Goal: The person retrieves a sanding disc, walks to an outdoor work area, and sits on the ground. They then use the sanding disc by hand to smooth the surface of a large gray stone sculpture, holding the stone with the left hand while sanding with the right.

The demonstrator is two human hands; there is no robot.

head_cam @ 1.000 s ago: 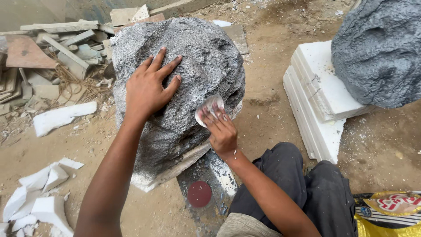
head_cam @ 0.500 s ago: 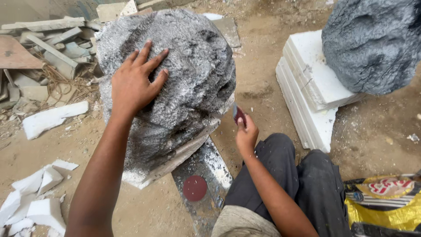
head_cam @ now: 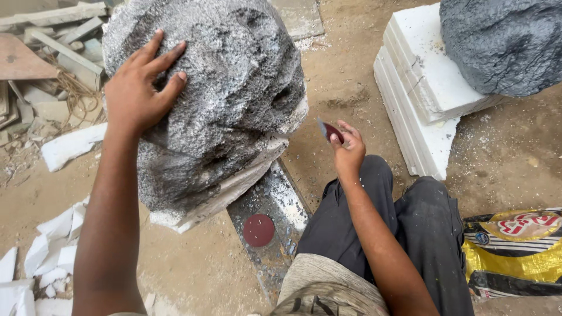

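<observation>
Lifting off the grey rock-shaped block, the right hand now pinches a small dark-red sanding piece beside it; the left hand stays spread flat on top.

You sit in a dirt-floored sculpting yard: grey rock forms, foam slabs, scrap boards around you.

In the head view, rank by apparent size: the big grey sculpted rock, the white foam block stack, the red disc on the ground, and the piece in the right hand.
1. Grey rock, largest.
2. White foam block stack.
3. Red disc.
4. Dark red piece in the right hand; partly hidden, so its rank against the disc is unsure.
</observation>
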